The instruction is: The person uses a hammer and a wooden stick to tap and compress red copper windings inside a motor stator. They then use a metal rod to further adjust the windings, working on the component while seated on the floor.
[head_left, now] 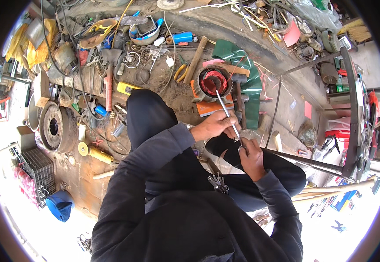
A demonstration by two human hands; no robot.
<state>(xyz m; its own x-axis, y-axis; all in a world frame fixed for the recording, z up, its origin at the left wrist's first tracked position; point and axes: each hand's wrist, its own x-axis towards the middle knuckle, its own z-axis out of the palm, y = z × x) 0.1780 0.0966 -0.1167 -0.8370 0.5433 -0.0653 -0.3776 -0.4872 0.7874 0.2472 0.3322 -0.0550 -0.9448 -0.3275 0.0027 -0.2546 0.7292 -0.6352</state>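
Observation:
A slim pale rod (222, 105) runs slantwise between my hands. Its far end reaches into the opening of a round motor stator (201, 90) lined with red windings. My left hand (216, 125) pinches the rod around its middle, while my right hand (252, 158) is closed around its near end, above my right thigh. What the rod's tip touches inside the stator is too small to tell. Under and beside the stator lies an orange box (209, 109). A hammer (237, 102) rests close to its right side, on the edge of a green sheet (253, 94).
Left of my knee lie a yellow angle grinder (94, 153), a rusty wheel drum (54, 126) and a red-handled tool (108, 89). Yellow-handled pliers (180, 72) and a wooden stick (195, 60) are beyond the knee. A dark metal frame (350, 113) stands at right.

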